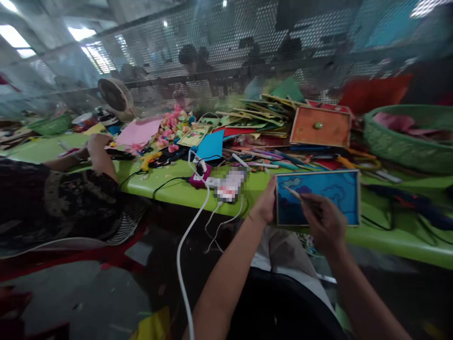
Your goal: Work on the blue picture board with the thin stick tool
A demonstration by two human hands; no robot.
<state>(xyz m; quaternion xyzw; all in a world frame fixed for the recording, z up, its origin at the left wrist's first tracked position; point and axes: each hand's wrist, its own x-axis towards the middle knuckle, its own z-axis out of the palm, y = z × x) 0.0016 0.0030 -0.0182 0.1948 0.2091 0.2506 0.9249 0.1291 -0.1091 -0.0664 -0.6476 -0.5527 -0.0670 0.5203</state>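
My left hand (pixel 265 204) is closed on the left edge of a blue framed picture (pixel 343 191), which is tilted up at the front edge of the green table. The picture has a thin pale frame and darker blue cloud-like or tree-like shapes. Over its middle, my right hand (pixel 324 221) pinches a slim pale pen (pixel 293 192). The pen's tip points at the dark shapes on the left part of the picture; whether it touches the surface I cannot tell. My right hand hides the picture's lower middle.
Behind the picture lie several pens (pixel 279 160), a stack of cards (pixel 262 113) and an orange framed picture (pixel 320 126). A green basket (pixel 406 141) and a glue gun (pixel 414 200) are at right. Left are a purple power strip (pixel 199 176), a white cable (pixel 182 255) and a co-worker's arms (pixel 101 156).
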